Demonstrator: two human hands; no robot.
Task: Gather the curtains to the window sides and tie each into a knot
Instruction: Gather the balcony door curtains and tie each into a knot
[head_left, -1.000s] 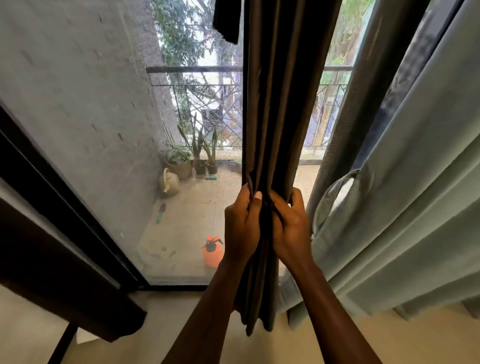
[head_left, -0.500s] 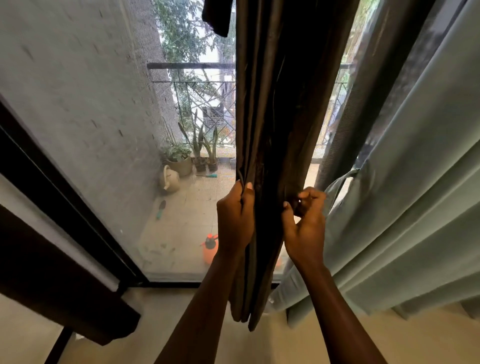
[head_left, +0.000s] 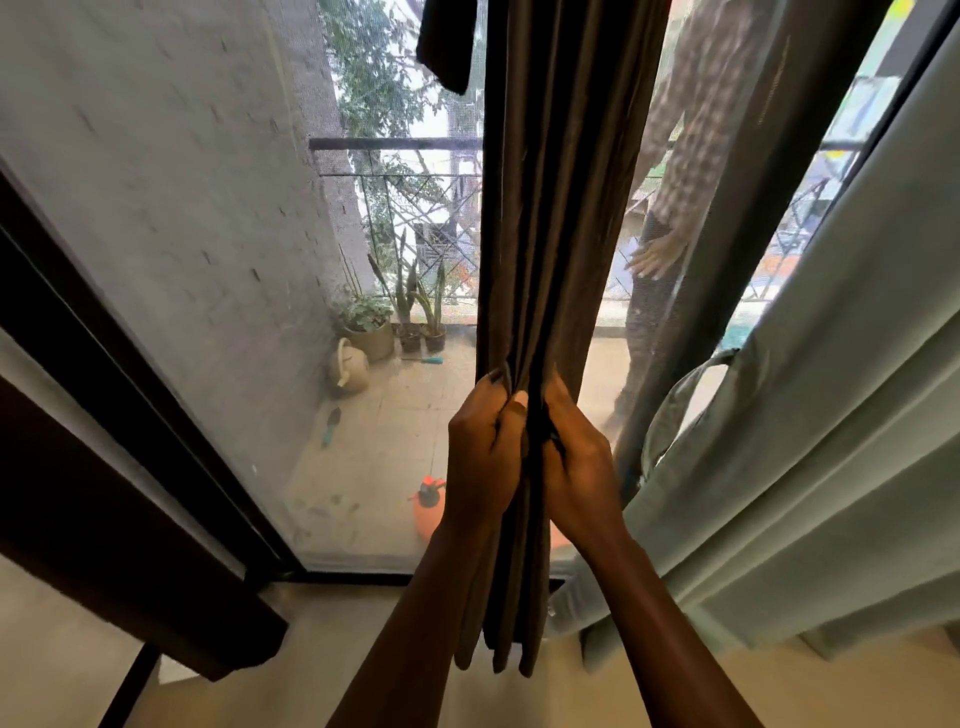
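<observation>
On the brown curtain (head_left: 561, 208), right hand (head_left: 579, 467) back beside left hand (head_left: 483, 457).

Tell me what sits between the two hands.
The head view shows the bunched brown curtain between them. The left hand and right hand grip its folds from either side.

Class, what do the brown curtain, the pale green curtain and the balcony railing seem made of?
Brown curtain: likely woven cloth, slight sheen, soft pleats. Pale green curtain: matte cloth, broad creases. Balcony railing: probably dark metal, thin straight bars.
</observation>
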